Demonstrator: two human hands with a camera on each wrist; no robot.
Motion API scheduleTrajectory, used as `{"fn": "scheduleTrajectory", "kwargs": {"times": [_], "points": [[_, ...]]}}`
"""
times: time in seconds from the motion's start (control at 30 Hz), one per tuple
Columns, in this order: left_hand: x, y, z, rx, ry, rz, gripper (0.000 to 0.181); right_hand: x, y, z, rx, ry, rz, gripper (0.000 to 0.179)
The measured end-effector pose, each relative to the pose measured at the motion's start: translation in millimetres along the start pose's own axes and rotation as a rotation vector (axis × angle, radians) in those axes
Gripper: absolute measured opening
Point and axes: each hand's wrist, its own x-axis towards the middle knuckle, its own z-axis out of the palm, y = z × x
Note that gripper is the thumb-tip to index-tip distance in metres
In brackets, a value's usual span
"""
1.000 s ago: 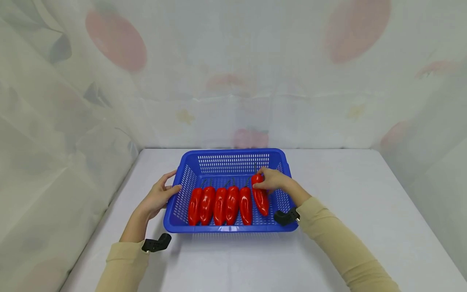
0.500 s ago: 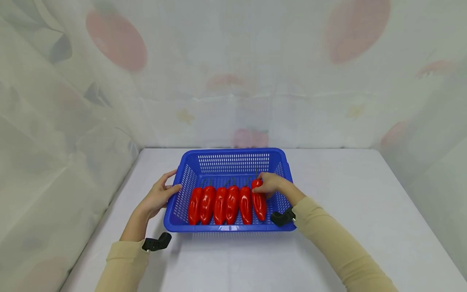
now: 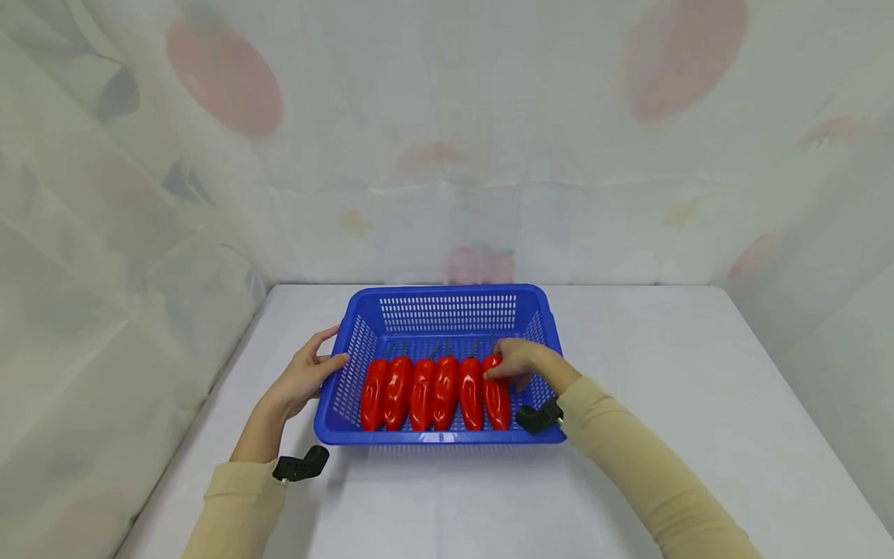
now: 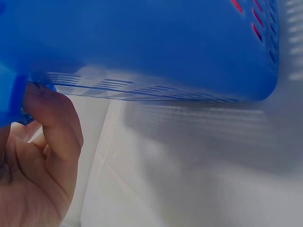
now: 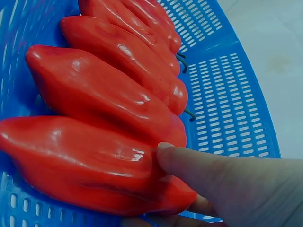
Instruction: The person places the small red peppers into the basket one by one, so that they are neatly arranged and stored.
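Observation:
In the head view a blue plastic basket (image 3: pixel 447 438) holds a row of long red peppers (image 3: pixel 445 392) with thin green stems, lying side by side. My left hand (image 3: pixel 299 378) grips the basket's left rim, thumb on top; in the left wrist view its curled fingers (image 4: pixel 59 123) are under the edge. My right hand (image 3: pixel 534 361) is inside the basket and pinches the rightmost pepper (image 3: pixel 497 400) near its stem end. In the right wrist view the thumb (image 5: pixel 182 158) presses that pepper's upper side, while the other fingers are partly hidden beneath it.
The basket stands on a white table (image 3: pixel 670 373). Its slotted back wall (image 3: pixel 447 312) rises behind the peppers. Pale printed fabric (image 3: pixel 447 140) encloses the table at the back and sides. Black wrist devices (image 3: pixel 300 466) sit near both cuffs.
My right hand has moved the rightmost pepper toward the basket's front and slightly left, where it now lies straighter beside the others. The left hand has kept its grip on the rim.

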Motion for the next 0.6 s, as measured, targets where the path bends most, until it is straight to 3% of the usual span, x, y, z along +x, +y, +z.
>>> {"fn": "scheduleTrajectory", "kwargs": {"times": [0.33,0.6], "points": [[-0.6,0.9,0.5,0.013,0.005,0.007,0.071,-0.6,0.1,1.3,0.014,0.003,0.01,0.033],[-1.7,0.0,-0.5,0.007,0.004,0.004,0.071,-0.6,0.3,2.0,-0.005,-0.009,0.009,0.041]]}}
